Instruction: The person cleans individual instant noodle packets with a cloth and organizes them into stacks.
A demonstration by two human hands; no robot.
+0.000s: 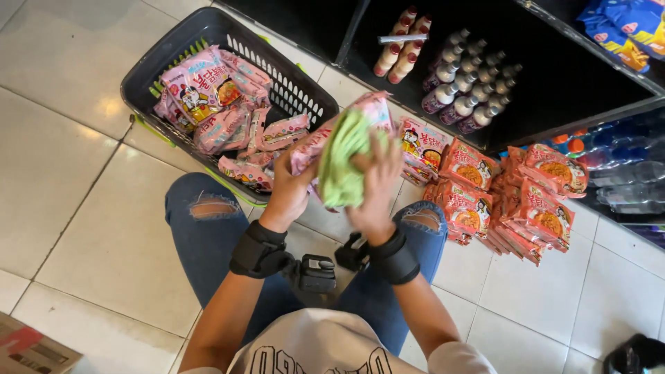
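Note:
My left hand (287, 190) grips a pink noodle packet (370, 107) from its left side, held up in front of me. My right hand (377, 187) presses a light green cloth (341, 163) against the packet's face. Both wrists wear black bands. A dark plastic basket (176, 48) sits on the floor ahead to the left, with several pink noodle packets (208, 86) lying in it. To my right, stacks of orange and pink noodle packets (478, 201) stand on the tiles.
A black low shelf (568, 83) ahead holds rows of small bottles (464, 76) with white and red caps. Blue bottles (623, 152) lie at the right. A cardboard box corner (28, 350) shows at bottom left. My knees in torn jeans rest on white tiles.

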